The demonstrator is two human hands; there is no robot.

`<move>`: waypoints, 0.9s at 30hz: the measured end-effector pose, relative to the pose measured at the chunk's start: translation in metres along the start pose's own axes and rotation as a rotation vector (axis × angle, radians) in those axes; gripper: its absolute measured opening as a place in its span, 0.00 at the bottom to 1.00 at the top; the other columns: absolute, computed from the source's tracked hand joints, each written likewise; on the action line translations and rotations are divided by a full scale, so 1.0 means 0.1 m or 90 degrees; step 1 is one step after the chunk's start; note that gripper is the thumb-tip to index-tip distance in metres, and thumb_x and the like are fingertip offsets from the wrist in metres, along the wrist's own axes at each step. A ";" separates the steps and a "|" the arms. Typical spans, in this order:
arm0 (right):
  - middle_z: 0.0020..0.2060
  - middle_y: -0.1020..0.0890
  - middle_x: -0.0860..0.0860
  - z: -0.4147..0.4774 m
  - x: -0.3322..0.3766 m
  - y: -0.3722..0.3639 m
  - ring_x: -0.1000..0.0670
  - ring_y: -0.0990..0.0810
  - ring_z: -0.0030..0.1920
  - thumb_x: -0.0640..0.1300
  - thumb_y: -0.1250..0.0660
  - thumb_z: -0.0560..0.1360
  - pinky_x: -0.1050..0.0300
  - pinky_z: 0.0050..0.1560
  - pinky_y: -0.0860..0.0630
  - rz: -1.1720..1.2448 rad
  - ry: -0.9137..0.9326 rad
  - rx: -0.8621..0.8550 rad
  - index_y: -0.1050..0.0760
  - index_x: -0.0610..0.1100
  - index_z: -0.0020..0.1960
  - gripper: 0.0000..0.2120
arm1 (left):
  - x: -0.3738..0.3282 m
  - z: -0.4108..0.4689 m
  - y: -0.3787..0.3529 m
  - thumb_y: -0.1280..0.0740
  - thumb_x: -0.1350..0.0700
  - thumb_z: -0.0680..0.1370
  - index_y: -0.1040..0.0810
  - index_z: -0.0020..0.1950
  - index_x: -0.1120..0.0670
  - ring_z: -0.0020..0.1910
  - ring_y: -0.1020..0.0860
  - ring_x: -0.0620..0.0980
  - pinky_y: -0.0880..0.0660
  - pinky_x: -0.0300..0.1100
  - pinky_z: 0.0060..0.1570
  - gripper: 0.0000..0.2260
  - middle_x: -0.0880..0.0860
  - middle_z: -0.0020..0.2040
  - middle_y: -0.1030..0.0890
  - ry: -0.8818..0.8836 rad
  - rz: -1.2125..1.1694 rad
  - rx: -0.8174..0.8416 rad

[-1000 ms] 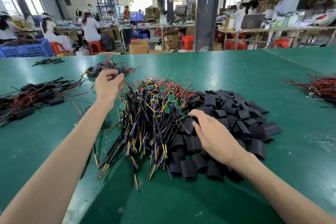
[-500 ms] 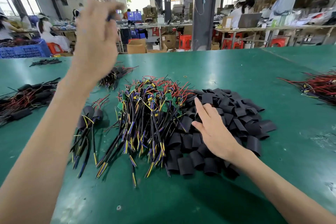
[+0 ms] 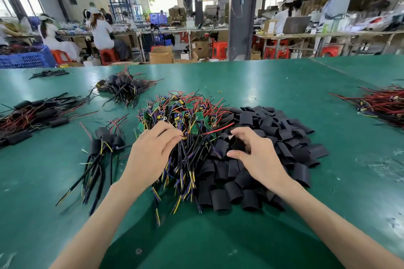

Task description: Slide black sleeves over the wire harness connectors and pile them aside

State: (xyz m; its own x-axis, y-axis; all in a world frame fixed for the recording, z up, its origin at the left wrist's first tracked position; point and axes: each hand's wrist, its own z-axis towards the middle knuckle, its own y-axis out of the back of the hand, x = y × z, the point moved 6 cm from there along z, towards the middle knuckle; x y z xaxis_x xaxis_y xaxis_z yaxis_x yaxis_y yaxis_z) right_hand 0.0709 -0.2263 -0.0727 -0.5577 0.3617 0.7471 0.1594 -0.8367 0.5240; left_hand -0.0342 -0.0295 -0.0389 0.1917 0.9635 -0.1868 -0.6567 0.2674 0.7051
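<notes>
Green table (image 3: pixel 273 85): bears every item below.

Sleeved harnesses, large pile (image 3: pixel 32 116): far left, well apart from both hands.

Sleeved harnesses, small pile (image 3: pixel 105 144): just left of the left hand, wires trailing toward the near edge. Bare table around it; probably the drop spot for finished pieces.

Sleeved harnesses, far pile (image 3: pixel 124 87): beyond the small pile, out of the working path.

Left hand (image 3: pixel 150 155): thumb and forefinger pinching 1 harness at the near-left side of the centre heap.

Bare wire harnesses (image 3: pixel 185 116): centre heap, green boards at the far end, wire tails toward the wearer. Long axis near-to-far.

Black sleeve (image 3: pixel 235 143): 1 piece, mouth turned left toward the pinched harness, near it but apart.

Right hand (image 3: pixel 258 155): thumb and fingers curled round that sleeve, above the loose sleeves.

Loose sleeves (image 3: pixel 290 137): heap touching the right flank of the bare harnesses.

Red-wired harnesses (image 3: pixel 382 102): far right, well apart.

Coming move, as judged: harness end to be lifted free of its tangled neighbours and lined up with the sleeve mouth.
</notes>
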 end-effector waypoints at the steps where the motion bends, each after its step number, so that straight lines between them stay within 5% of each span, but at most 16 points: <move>1: 0.48 0.18 0.53 0.00 0.00 0.00 0.51 0.21 0.53 0.34 0.25 0.66 0.63 0.56 0.29 0.022 -0.007 -0.002 0.26 0.43 0.56 0.20 | 0.00 -0.02 0.00 0.43 0.52 0.79 0.19 0.50 0.57 0.40 0.24 0.51 0.27 0.49 0.44 0.15 0.51 0.47 0.23 -0.002 -0.009 0.000; 11: 0.47 0.18 0.51 0.01 -0.02 0.05 0.51 0.20 0.50 0.32 0.25 0.65 0.60 0.54 0.25 0.144 -0.032 0.006 0.23 0.52 0.48 0.19 | 0.03 -0.07 0.01 0.41 0.53 0.79 0.19 0.49 0.58 0.38 0.25 0.56 0.26 0.55 0.42 0.13 0.52 0.47 0.24 0.028 -0.073 0.007; 16: 0.46 0.18 0.53 0.02 0.00 0.06 0.56 0.21 0.45 0.33 0.25 0.65 0.70 0.50 0.27 0.160 -0.036 0.009 0.23 0.51 0.49 0.19 | 0.04 -0.08 -0.03 0.39 0.57 0.78 0.19 0.49 0.57 0.39 0.25 0.54 0.26 0.54 0.43 0.09 0.49 0.47 0.25 0.034 -0.084 0.023; 22: 0.46 0.17 0.54 0.01 0.01 0.07 0.56 0.19 0.48 0.32 0.24 0.65 0.70 0.52 0.27 0.177 -0.041 0.016 0.23 0.53 0.48 0.20 | 0.03 -0.09 -0.05 0.40 0.54 0.79 0.19 0.49 0.56 0.39 0.25 0.53 0.27 0.54 0.42 0.11 0.48 0.47 0.24 0.014 -0.076 0.027; 27: 0.47 0.17 0.53 0.01 0.02 0.10 0.56 0.19 0.50 0.32 0.25 0.65 0.73 0.50 0.28 0.181 -0.038 0.017 0.21 0.49 0.51 0.19 | 0.03 -0.09 -0.05 0.44 0.50 0.79 0.18 0.49 0.55 0.37 0.25 0.52 0.29 0.45 0.41 0.16 0.49 0.46 0.24 0.005 -0.023 0.040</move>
State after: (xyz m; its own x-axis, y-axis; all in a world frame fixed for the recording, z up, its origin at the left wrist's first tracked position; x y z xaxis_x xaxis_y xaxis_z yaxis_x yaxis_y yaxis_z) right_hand 0.0723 -0.2332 -0.0659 -0.4383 0.1382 0.8881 0.3249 -0.8969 0.2999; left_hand -0.0366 -0.0277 -0.0489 0.2088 0.9532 -0.2187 -0.6019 0.3015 0.7395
